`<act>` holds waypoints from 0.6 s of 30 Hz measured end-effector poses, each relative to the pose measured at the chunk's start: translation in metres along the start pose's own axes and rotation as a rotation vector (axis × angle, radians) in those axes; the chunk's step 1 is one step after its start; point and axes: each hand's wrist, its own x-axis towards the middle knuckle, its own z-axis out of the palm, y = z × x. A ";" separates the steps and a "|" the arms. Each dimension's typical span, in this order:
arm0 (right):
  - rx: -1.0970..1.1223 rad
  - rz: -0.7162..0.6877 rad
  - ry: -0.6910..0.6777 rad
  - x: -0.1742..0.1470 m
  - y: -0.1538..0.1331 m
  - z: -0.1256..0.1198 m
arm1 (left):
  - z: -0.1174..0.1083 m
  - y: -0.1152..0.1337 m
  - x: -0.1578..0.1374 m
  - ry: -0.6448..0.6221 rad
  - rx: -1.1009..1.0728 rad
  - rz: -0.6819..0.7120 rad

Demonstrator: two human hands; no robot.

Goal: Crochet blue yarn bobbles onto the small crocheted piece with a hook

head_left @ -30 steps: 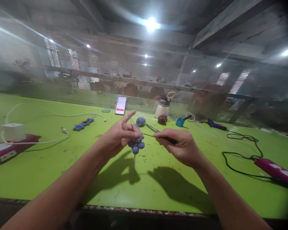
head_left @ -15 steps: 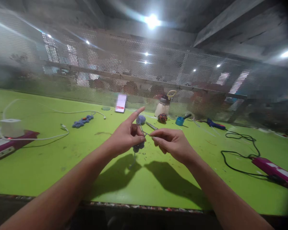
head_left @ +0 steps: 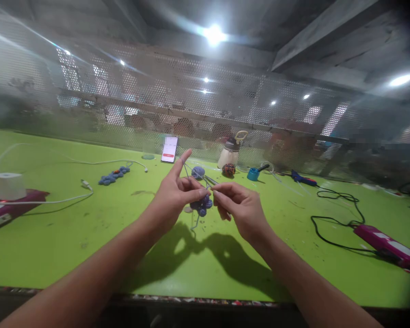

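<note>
My left hand (head_left: 174,191) pinches a small purple-blue crochet piece (head_left: 202,206) between thumb and fingers, with its raised index finger carrying a strand of yarn. The piece hangs just above the table, a loose yarn tail (head_left: 195,223) below it. My right hand (head_left: 239,205) grips a thin crochet hook, mostly hidden by the fingers, its tip at the top of the piece. Behind the hands lies a purple-blue yarn ball (head_left: 197,172). A slim metal tool (head_left: 211,180) lies beside the ball, partly covered by my hands.
A finished-looking purple-blue crochet strip (head_left: 114,175) lies left on the green table (head_left: 105,246). At the back stand a phone (head_left: 169,149), a bottle (head_left: 228,154), a dark multicoloured ball (head_left: 228,170) and a blue container (head_left: 253,174). Power strips (head_left: 389,246) and cables lie at both sides.
My hands have drawn closer together, and the crochet piece has turned to show more of itself. The left index finger has shifted left with the yarn. The view has moved slightly.
</note>
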 end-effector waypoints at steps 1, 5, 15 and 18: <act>-0.096 -0.079 -0.008 0.001 -0.001 -0.003 | -0.002 0.002 0.001 -0.004 -0.046 -0.028; -0.470 -0.395 -0.038 0.003 -0.007 -0.015 | -0.008 0.010 0.002 -0.021 -0.144 -0.081; -0.305 -0.227 -0.151 0.004 -0.007 -0.019 | -0.012 0.007 0.006 -0.010 0.011 -0.116; -0.221 -0.105 -0.121 0.004 -0.004 -0.015 | -0.011 0.005 0.006 -0.086 0.139 -0.113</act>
